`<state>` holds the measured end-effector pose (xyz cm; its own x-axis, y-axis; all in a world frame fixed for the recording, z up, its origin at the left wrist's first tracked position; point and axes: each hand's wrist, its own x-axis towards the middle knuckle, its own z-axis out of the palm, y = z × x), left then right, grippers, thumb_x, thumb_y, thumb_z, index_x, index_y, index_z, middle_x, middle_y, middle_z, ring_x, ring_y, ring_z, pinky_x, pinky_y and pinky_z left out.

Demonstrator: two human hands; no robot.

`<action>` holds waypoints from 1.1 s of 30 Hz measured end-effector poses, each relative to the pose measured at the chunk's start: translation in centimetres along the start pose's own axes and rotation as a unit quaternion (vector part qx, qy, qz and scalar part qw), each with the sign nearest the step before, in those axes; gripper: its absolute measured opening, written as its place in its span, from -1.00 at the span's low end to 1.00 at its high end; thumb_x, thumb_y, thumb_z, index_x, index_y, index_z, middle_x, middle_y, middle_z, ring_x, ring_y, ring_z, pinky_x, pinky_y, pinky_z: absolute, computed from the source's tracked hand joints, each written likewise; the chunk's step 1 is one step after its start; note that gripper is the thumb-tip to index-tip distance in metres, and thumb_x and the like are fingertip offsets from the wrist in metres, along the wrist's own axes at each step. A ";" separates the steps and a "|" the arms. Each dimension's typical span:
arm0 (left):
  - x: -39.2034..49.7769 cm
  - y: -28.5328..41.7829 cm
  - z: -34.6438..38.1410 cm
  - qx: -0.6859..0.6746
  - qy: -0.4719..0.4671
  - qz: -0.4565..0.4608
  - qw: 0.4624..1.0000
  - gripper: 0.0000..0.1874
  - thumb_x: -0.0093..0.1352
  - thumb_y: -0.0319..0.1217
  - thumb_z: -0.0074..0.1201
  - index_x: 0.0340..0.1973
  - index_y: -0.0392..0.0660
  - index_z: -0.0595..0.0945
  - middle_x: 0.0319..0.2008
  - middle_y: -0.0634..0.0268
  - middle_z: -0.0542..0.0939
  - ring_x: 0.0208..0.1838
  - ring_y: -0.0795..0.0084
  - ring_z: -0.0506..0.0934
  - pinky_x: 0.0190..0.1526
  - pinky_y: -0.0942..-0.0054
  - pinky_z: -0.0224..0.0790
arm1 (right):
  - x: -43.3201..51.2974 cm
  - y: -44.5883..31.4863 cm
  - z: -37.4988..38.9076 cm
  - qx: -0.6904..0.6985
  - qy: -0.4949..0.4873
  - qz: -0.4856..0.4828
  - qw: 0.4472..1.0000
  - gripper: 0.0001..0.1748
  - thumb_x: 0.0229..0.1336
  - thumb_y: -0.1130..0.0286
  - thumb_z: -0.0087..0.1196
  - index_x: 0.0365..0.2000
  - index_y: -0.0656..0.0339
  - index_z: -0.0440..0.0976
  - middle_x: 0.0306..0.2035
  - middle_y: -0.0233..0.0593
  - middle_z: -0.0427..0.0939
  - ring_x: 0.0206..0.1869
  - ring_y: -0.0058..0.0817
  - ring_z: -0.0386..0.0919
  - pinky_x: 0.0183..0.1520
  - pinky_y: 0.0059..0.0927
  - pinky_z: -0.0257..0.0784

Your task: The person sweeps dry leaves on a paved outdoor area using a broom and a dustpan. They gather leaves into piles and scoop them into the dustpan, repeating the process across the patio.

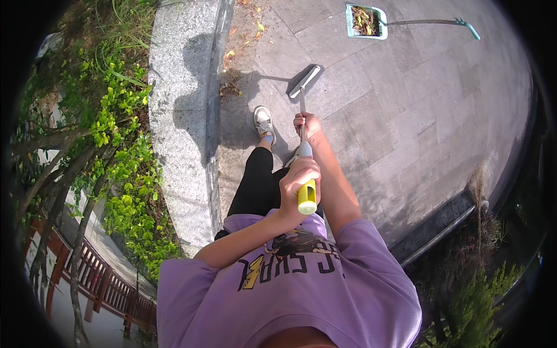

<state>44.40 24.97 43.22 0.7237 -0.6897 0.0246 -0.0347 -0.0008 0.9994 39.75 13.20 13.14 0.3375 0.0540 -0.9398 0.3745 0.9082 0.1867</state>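
Both hands hold one long-handled broom (pixel 306 81) with a narrow, pale head; its bristles cannot be made out. My left hand (pixel 299 180) wraps the grip near its yellow end (pixel 307 198), close to my waist. Farther down the pole, my right hand (pixel 308 123) is closed around the metal shaft. The broom head lies at a slant on or just above the paving, ahead of my shoe (pixel 263 122). Some dry brown leaves (pixel 230 85) lie in shadow by the kerb, left of the head. A light-teal dustpan (pixel 384 35) with leaves in it rests farther ahead to the right.
The dustpan's long handle (pixel 422 21) stretches right across the stone paving (pixel 391 108). Scattered leaves (pixel 260 27) line the foot of a speckled granite kerb (pixel 182 130) on my left. Beyond it grow green shrubs (pixel 126 174). A twig broom (pixel 478 180) stands by a ledge at the right.
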 end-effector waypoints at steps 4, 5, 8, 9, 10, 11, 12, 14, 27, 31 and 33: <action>1.0 6.1 -4.1 0.098 -0.078 0.036 0.992 -0.78 -0.09 -0.62 0.17 -0.53 -0.21 0.49 -0.48 0.20 0.49 -0.27 0.15 0.52 -0.15 0.29 0.34 | -4.1 9.4 8.1 -0.066 -0.063 0.097 0.991 -0.85 0.27 0.52 -0.21 -0.46 0.17 0.19 -0.62 -0.40 0.26 -0.71 -0.66 0.15 -0.70 -0.64 0.14; 1.3 7.4 -5.0 0.096 -0.104 0.054 0.988 -0.78 -0.09 -0.60 0.19 -0.52 -0.20 0.51 -0.47 0.21 0.52 -0.25 0.16 0.54 -0.14 0.27 0.37 | -5.7 10.5 9.2 -0.095 -0.073 0.116 0.986 -0.84 0.26 0.52 -0.19 -0.48 0.15 0.20 -0.64 -0.42 0.26 -0.71 -0.64 0.17 -0.70 -0.61 0.16; 1.8 9.5 -6.2 0.064 -0.143 0.081 0.984 -0.81 0.01 -0.57 0.24 -0.49 -0.21 0.52 -0.40 0.20 0.59 -0.15 0.14 0.60 -0.08 0.19 0.51 | -9.9 11.0 9.7 -0.196 -0.046 0.034 0.979 -0.90 0.23 0.57 -0.23 -0.44 0.23 0.19 -0.59 -0.34 0.29 -0.65 -0.64 0.21 -0.67 -0.61 0.21; 1.9 9.4 -6.3 0.044 -0.172 0.085 0.980 -0.82 0.04 -0.59 0.22 -0.51 -0.22 0.49 -0.39 0.18 0.59 -0.13 0.11 0.61 -0.07 0.20 0.52 | -10.8 10.3 9.1 -0.232 -0.016 -0.013 0.972 -0.93 0.22 0.55 -0.23 -0.42 0.25 0.19 -0.58 -0.30 0.30 -0.65 -0.60 0.22 -0.64 -0.57 0.23; 2.0 9.0 -6.4 0.011 -0.198 0.069 0.978 -0.82 0.04 -0.61 0.19 -0.52 -0.22 0.48 -0.40 0.17 0.58 -0.16 0.12 0.61 -0.10 0.23 0.52 | -11.4 9.1 8.4 -0.225 0.018 -0.031 0.974 -0.93 0.22 0.54 -0.22 -0.42 0.27 0.20 -0.58 -0.28 0.31 -0.64 -0.58 0.22 -0.64 -0.56 0.24; 2.1 8.3 -6.4 -0.017 -0.230 0.035 0.972 -0.81 0.03 -0.63 0.17 -0.53 -0.21 0.46 -0.41 0.17 0.57 -0.19 0.12 0.61 -0.12 0.26 0.52 | -11.8 7.5 7.4 -0.214 0.023 -0.036 0.976 -0.93 0.22 0.53 -0.22 -0.41 0.28 0.20 -0.58 -0.25 0.31 -0.64 -0.56 0.22 -0.63 -0.54 0.25; 2.2 7.2 -6.2 -0.024 -0.246 0.042 0.968 -0.80 0.01 -0.65 0.16 -0.52 -0.21 0.45 -0.43 0.16 0.54 -0.23 0.13 0.59 -0.17 0.27 0.50 | -11.7 6.0 6.3 -0.211 0.068 -0.074 0.972 -0.92 0.22 0.52 -0.22 -0.41 0.30 0.20 -0.58 -0.24 0.31 -0.65 -0.55 0.22 -0.63 -0.53 0.25; 2.8 4.3 -5.4 -0.050 -0.276 0.032 0.959 -0.76 -0.05 -0.66 0.13 -0.50 -0.21 0.43 -0.50 0.17 0.44 -0.32 0.14 0.51 -0.26 0.29 0.41 | -10.5 2.6 4.2 -0.187 0.089 -0.128 0.970 -0.91 0.22 0.52 -0.25 -0.40 0.32 0.20 -0.58 -0.22 0.31 -0.65 -0.55 0.20 -0.63 -0.53 0.25; 5.2 6.1 -8.0 0.066 -0.295 0.043 0.952 -0.83 0.01 -0.56 0.18 -0.51 -0.21 0.49 -0.48 0.19 0.46 -0.23 0.15 0.49 -0.06 0.25 0.36 | -4.8 9.2 10.2 -0.165 -0.038 0.031 0.985 -0.88 0.29 0.49 -0.21 -0.39 0.23 0.13 -0.58 -0.31 0.25 -0.67 -0.64 0.15 -0.68 -0.63 0.14; 6.8 9.1 -8.9 0.037 -0.269 0.086 0.958 -0.82 0.00 -0.55 0.17 -0.48 -0.24 0.52 -0.45 0.21 0.49 -0.19 0.21 0.49 0.03 0.21 0.36 | -8.9 7.9 15.6 -0.219 -0.026 -0.015 0.975 -0.85 0.30 0.46 -0.21 -0.43 0.23 0.16 -0.59 -0.29 0.28 -0.65 -0.60 0.18 -0.66 -0.59 0.16; 8.9 9.1 -8.7 -0.006 -0.253 0.114 0.961 -0.80 -0.02 -0.58 0.18 -0.48 -0.26 0.51 -0.45 0.21 0.50 -0.19 0.22 0.50 0.04 0.20 0.38 | -9.7 4.9 17.8 -0.235 0.007 -0.070 0.969 -0.84 0.31 0.45 -0.23 -0.43 0.23 0.17 -0.59 -0.28 0.29 -0.66 -0.59 0.16 -0.66 -0.57 0.16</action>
<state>56.53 25.18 52.73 0.2697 -0.9349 0.2307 -0.1423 0.1983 0.9698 53.69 9.73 28.30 0.2987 -0.0808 -0.9509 -0.0197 0.9957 -0.0908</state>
